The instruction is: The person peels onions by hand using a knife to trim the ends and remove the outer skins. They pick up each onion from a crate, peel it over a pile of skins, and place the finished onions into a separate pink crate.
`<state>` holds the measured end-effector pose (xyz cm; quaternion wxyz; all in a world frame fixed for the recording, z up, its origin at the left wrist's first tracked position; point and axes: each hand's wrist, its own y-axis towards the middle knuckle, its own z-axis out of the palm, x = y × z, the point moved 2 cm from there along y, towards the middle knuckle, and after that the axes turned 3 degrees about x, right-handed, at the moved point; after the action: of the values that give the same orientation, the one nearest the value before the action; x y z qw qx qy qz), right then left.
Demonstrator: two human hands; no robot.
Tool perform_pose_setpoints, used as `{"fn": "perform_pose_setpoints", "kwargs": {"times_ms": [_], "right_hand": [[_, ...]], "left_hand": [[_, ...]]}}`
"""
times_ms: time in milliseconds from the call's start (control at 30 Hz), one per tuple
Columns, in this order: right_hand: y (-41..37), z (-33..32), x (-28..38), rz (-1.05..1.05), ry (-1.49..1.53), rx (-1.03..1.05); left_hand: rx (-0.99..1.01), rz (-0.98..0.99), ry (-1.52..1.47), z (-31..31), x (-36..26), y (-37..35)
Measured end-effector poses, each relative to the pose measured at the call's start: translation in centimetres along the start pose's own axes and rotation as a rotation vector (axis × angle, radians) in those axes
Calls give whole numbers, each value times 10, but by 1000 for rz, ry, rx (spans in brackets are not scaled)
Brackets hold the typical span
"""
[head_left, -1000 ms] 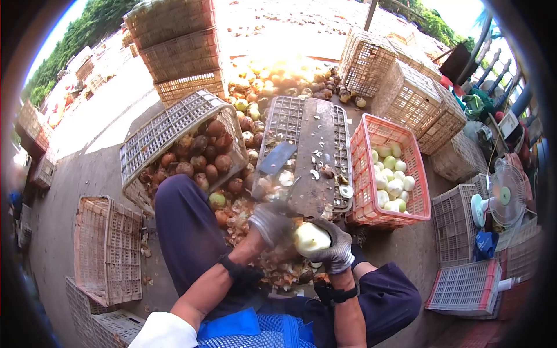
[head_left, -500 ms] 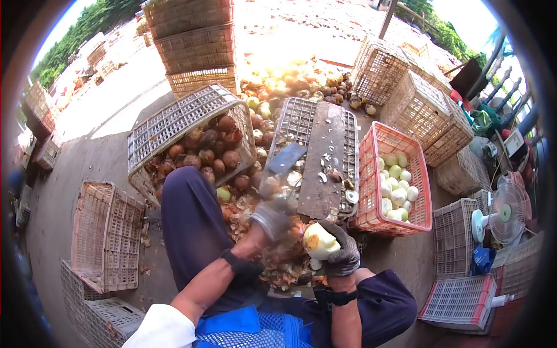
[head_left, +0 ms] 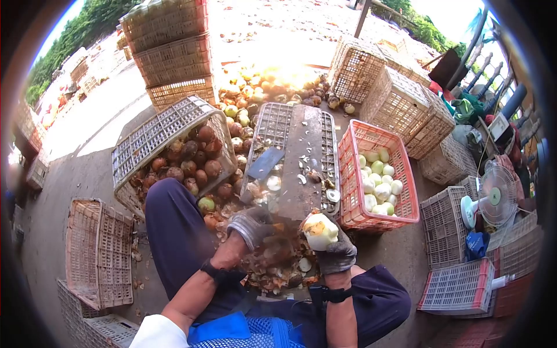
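Note:
My right hand point(head_left: 337, 253), in a grey glove, is wrapped round a mostly peeled white onion point(head_left: 320, 232) with some brown skin on its left side. My left hand point(head_left: 252, 226), also gloved, is to the left of the onion, over the loose skins point(head_left: 284, 261); its fingers are blurred, and what they hold, if anything, cannot be made out. In front lies an upturned crate with a dark board point(head_left: 299, 156) on it, and a flat blue-grey blade point(head_left: 266, 163) beside the board. White scraps lie on the board.
A tipped crate point(head_left: 168, 124) of brown onions point(head_left: 188, 168) lies at the left. A red crate point(head_left: 409, 197) with peeled onions point(head_left: 381, 188) stands right of the board. Stacked crates point(head_left: 168, 52) rise at the back left. A fan point(head_left: 496, 196) and more crates point(head_left: 400, 104) are at the right.
The camera view has shifted, so the crates and board appear further left. My left hand has moved slightly relative to the board and is less smeared. The onion remains in my right hand.

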<state>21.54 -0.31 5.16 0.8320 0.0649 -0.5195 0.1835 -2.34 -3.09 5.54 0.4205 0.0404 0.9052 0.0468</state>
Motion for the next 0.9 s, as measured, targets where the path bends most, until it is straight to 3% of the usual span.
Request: {"fn": "perform_pose_setpoints", "kwargs": {"times_ms": [33, 133, 233, 333, 633, 700, 767, 800, 867, 900], "right_hand": [[0, 0, -2, 6, 110, 25], [4, -2, -7, 0, 272, 47], [7, -5, -14, -59, 109, -49], [10, 0, -13, -100, -57, -120], [11, 11, -10, -41, -428, -169], [12, 17, -3, -12, -443, -119], [10, 15, -10, -42, -295, -113], [9, 14, -12, -58, -221, -109], [7, 10, -11, -43, -94, -107], [7, 9, -9, -37, -28, -105]], "left_hand": [[14, -30, -58, -1, -8, -1], [-93, 118, 0, 12, -7, 0], [76, -241, -335, 8, -24, -3], [28, -20, -406, 18, -27, -4], [-11, -91, -587, 32, -33, 8], [-16, 167, -374, 36, -16, 8], [-26, 171, -399, 40, 7, 9], [-33, 45, -529, 37, 14, 10], [-21, -127, -314, 30, 24, 12], [-3, -168, 32, 16, 16, 17]]}}
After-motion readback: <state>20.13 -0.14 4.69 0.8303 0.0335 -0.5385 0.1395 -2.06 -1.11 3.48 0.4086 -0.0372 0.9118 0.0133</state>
